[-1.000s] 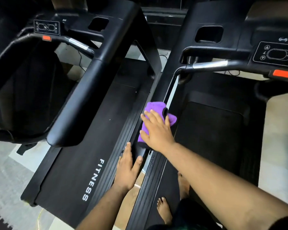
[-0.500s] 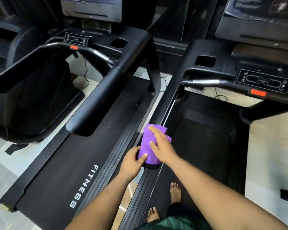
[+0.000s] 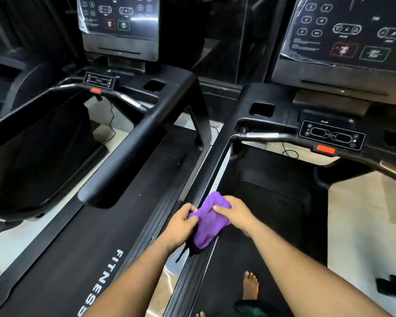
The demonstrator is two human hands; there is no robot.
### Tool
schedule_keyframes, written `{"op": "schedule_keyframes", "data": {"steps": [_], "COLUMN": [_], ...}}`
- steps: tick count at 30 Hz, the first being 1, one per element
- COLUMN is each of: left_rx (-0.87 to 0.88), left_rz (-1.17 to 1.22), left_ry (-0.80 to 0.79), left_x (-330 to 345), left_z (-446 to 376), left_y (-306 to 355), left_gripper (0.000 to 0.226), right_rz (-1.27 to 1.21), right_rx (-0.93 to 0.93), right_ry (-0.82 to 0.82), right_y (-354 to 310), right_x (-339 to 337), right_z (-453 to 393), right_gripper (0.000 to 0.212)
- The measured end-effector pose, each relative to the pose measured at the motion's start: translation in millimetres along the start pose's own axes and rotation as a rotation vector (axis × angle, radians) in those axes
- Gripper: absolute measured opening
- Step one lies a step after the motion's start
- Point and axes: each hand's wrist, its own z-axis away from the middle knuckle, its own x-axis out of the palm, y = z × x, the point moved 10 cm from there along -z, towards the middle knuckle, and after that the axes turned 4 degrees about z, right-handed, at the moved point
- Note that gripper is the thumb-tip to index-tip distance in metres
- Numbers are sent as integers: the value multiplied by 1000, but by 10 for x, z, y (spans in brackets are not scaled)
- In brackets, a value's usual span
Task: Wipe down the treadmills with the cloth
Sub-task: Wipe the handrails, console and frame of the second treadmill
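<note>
Two black treadmills stand side by side: the left treadmill (image 3: pixel 96 243) with "FITNESS" printed on its belt, and the right treadmill (image 3: pixel 268 216), on whose belt I stand barefoot. A purple cloth (image 3: pixel 209 221) is bunched over the end of the right treadmill's left handrail (image 3: pixel 212 170). My left hand (image 3: pixel 181 225) pinches the cloth's left edge. My right hand (image 3: pixel 234 213) grips its upper right part with curled fingers.
The left treadmill's thick right armrest (image 3: pixel 124 165) juts out to the left of my hands. Consoles (image 3: pixel 343 30) with plastic-covered screens rise at the back. Handlebars with orange stop buttons (image 3: pixel 325 149) cross each machine. A narrow floor gap (image 3: pixel 165 284) runs between the decks.
The camera has tilted up, bringing the consoles into view. My left hand left the side rail and took hold of the cloth. My right hand went from pressing flat to gripping it.
</note>
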Motion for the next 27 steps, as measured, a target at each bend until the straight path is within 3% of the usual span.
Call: {"op": "schedule_keyframes", "data": {"steps": [5,8,10,14,19,22,24,27], "left_rx": [-96,-146,-160,-91,121,156,143,135], "left_rz": [209,178,106,76,-201,-103,-4,110], "left_ry": [-113,-201,-300,-393,-112,-50,-90,-135], "left_x": [435,770,978,1451,1526,1500,1532,1548], "left_z": [-228,-526,-711,-1082,-1508,-1718,-1882,-2133], "left_y": [185,350,494,895,1214,1346,1440,1562], "left_gripper": [22,63,77,56,27,18,17,24], "right_rz": [-125,-127,-64,58,231,443,472,486], "right_rx": [-8,-33,-90,-201,-248,-294,-263,-209], "right_ry": [69,65,68,45,117,297,285,236], "right_y": [52,58,-17,-162,-277,-406,-383,-380], "right_x": [-589,-1009,-1239,-1649,-2025,-2271,-2314,-2358], "right_z": [-36,-148,-231,-483,-753,-837,-970,-1198], "right_gripper": [15,14,18,25,33,50,59,41]}}
